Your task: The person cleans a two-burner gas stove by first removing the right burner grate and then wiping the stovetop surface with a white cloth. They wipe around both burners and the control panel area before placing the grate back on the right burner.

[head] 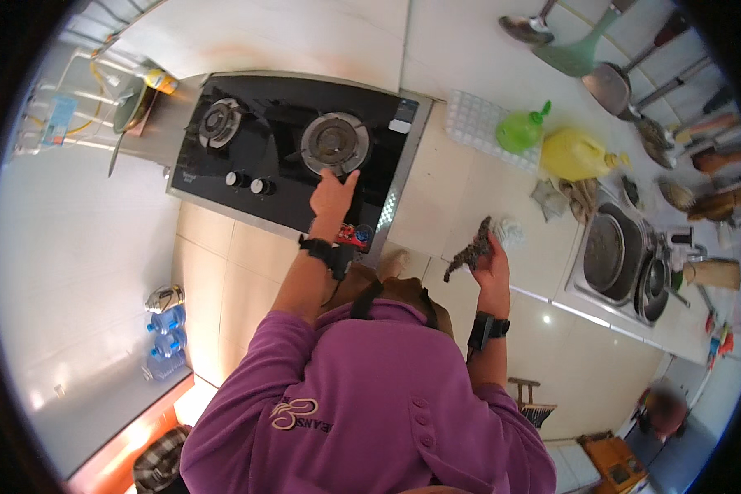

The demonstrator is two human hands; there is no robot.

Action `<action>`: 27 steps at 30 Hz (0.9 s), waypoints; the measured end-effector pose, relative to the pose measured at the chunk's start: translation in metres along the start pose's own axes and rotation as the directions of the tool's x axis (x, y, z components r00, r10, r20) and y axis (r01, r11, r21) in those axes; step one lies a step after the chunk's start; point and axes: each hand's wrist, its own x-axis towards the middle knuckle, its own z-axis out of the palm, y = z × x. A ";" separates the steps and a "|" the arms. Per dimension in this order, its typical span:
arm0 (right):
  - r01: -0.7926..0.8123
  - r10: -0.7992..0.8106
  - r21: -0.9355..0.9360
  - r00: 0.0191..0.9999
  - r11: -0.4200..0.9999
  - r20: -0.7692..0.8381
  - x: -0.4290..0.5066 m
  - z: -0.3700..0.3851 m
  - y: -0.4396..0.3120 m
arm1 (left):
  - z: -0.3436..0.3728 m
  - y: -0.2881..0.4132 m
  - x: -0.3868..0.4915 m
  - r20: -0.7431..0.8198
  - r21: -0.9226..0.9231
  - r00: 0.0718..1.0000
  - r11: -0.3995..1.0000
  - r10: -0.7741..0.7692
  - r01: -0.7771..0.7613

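Observation:
My left hand (332, 199) reaches over the black glass gas hob (287, 167). Its thumb and forefinger are spread at the near edge of the right burner (335, 145), and nothing shows between them; whether they touch the metal ring is hard to tell. The rest of that hand's fingers are hidden. In my right hand (493, 267) is a dark, crumpled cleaning cloth (470, 252), held above the tiled counter to the right of the hob. A whitish crumpled thing (509, 232) lies just beyond the cloth. Two white knobs (247, 182) sit near the left burner (220, 123).
A green bottle (520, 131) and a yellow jug (573, 154) stand at the back right. Beyond them, a metal sink (611, 253) holds pans. Ladles and a green spatula (577, 52) hang on the wall. Another person (664, 410) is at the lower right.

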 end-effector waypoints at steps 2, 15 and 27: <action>0.067 -0.067 0.010 0.997 0.998 -0.032 -0.002 0.003 0.005 | -0.013 -0.014 -0.005 0.026 -0.038 0.993 0.993 0.117 -0.116; 0.109 -0.092 -0.183 0.991 0.977 0.099 -0.002 0.086 0.053 | -0.018 -0.006 -0.065 0.325 -0.821 0.507 0.504 0.798 -0.269; 0.037 -0.750 -0.962 0.618 -0.272 0.236 0.074 -0.047 -0.013 | -0.017 -0.060 -0.047 0.471 -0.571 0.637 0.762 0.610 -0.307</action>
